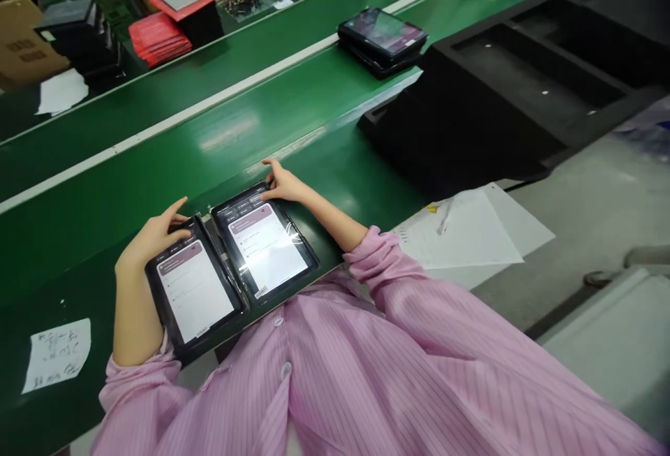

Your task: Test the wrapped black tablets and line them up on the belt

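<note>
1. Leftmost, my left hand [146,241] is open, its thumb at the upper screen of a black rectangular tablet with a lit white page [196,292].
2. Just beside lies a second black, white-lit tablet [269,250]; I'd touch both lightly.
3. My right hand [283,185], apart from the left, spreads unclamped at its top corner; I'd avoid stray palm contact.

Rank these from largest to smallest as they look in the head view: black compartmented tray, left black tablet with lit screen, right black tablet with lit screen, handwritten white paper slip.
Black compartmented tray
Left tablet, right tablet: too alike to rank
Paper slip
</note>
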A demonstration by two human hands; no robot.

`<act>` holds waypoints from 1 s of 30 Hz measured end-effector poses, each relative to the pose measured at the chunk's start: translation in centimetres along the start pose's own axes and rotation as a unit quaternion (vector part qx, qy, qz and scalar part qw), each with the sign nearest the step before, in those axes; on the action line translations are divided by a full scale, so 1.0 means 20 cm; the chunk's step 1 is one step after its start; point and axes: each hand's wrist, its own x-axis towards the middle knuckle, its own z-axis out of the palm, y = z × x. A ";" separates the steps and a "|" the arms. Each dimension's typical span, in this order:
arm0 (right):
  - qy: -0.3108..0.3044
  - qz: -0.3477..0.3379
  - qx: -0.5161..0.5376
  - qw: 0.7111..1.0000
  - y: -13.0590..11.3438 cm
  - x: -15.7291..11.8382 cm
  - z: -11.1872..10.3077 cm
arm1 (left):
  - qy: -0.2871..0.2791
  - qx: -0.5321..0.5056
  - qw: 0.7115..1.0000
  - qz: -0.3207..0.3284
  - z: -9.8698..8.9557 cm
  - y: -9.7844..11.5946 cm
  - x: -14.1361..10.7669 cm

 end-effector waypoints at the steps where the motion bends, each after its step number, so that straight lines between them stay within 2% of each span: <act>1: 0.017 0.025 0.041 0.999 0.02 0.00 0.00 | 0.032 0.018 0.999 -0.024 -0.01 0.00 0.00; 3: 0.036 0.049 0.115 0.991 0.07 -0.02 0.01 | 0.074 0.059 0.993 -0.065 -0.01 0.01 -0.01; 4: 0.037 0.044 0.144 0.988 0.09 -0.04 0.01 | 0.073 0.064 0.993 -0.064 0.00 0.01 -0.02; 7: 0.029 -0.008 0.177 0.984 0.13 -0.17 0.06 | -0.008 0.033 0.999 0.026 0.02 0.01 -0.09; 9: 0.031 -0.048 0.164 0.985 0.13 -0.27 0.09 | -0.056 0.054 0.995 0.064 0.05 0.03 -0.13; 13: 0.004 -0.081 0.127 0.989 0.09 -0.40 0.12 | -0.086 0.118 0.988 0.055 0.10 0.08 -0.18; 18: -0.024 -0.090 0.128 0.987 0.09 -0.41 0.09 | -0.094 0.146 0.984 0.036 0.13 0.12 -0.17; 21: -0.017 -0.076 0.170 0.982 0.11 -0.40 0.08 | -0.093 0.124 0.987 0.050 0.12 0.11 -0.16; 24: 0.014 -0.034 0.215 0.976 0.14 -0.38 0.08 | -0.107 0.085 0.988 0.074 0.10 0.08 -0.15; 30: 0.051 0.045 0.230 0.971 0.14 -0.38 0.06 | -0.110 0.062 0.988 0.087 0.10 0.08 -0.11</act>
